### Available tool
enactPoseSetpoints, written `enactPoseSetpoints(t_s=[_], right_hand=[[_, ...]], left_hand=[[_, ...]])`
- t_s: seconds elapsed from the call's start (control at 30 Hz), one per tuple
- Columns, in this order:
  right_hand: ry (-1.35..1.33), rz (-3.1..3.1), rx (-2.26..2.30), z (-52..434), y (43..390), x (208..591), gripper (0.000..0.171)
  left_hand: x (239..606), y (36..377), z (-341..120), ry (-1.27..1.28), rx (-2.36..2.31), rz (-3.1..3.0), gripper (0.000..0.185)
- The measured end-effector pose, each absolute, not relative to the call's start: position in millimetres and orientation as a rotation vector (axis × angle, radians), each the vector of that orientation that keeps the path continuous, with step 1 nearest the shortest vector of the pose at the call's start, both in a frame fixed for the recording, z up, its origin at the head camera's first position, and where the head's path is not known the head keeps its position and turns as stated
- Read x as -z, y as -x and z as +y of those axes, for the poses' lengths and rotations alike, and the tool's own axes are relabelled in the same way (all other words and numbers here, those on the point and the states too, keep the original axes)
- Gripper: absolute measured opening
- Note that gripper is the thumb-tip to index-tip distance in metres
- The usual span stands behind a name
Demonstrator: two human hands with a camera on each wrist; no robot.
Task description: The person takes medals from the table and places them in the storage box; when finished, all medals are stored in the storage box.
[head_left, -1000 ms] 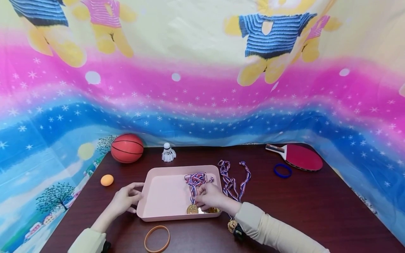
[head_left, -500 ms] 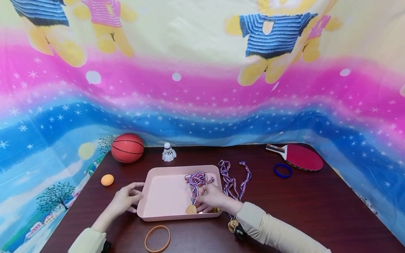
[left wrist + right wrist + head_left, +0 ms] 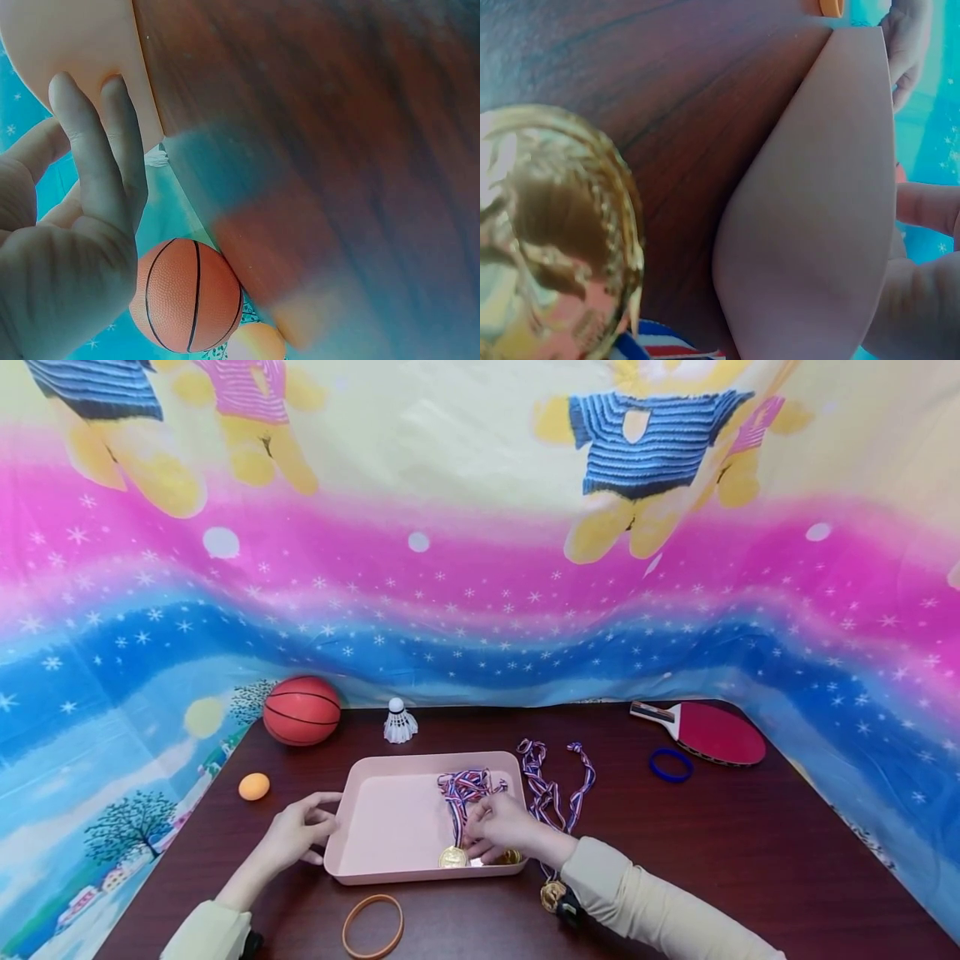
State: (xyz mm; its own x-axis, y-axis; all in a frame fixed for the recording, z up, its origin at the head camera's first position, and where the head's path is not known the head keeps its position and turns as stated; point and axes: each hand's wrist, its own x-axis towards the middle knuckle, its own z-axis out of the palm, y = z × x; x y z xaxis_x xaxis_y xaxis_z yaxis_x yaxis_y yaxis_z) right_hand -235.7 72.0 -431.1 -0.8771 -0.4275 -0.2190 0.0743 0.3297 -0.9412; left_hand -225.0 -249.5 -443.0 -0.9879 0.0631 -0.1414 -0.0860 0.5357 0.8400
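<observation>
My left hand (image 3: 296, 833) is at the left side of a pink tray (image 3: 390, 872); in the left wrist view two fairly straight fingers (image 3: 90, 150) touch its outer wall. My right hand (image 3: 498, 831) reaches inside the tray's right half, beside a gold medal (image 3: 453, 857) with a striped ribbon (image 3: 467, 785). Its fingertips are down near that medal's edge, and whether they pinch anything I cannot tell. Another gold medal (image 3: 512, 857) shows partly under the hand. Outside the tray, close to my right wrist, lies a further gold medal (image 3: 555, 232) with its ribbon (image 3: 547, 797).
A small basketball (image 3: 302, 712), a shuttlecock (image 3: 401, 722) and an orange ball (image 3: 254, 787) are to the left and behind. An orange ring (image 3: 372, 927) lies in front of the tray. At the right are a blue ring (image 3: 671, 765) and a table tennis bat (image 3: 720, 733).
The gold medal beside my right fingers has shifted slightly left, and its ribbon has moved and straightened a little. The right hand has moved only slightly; the left hand stays at the tray.
</observation>
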Motion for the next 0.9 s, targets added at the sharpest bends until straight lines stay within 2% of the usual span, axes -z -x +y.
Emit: enactPoseSetpoints(t_s=[0.57,0.9], right_hand=[[0.305,2.151,1.635,97,248,415,0.01],[0.298,2.093,1.675,153,258,389,0.027]], left_hand=[[444,227,-251,0.034,-1.438,2.611,0.05],[445,227,-251,0.019,-1.451,2.607,0.05]])
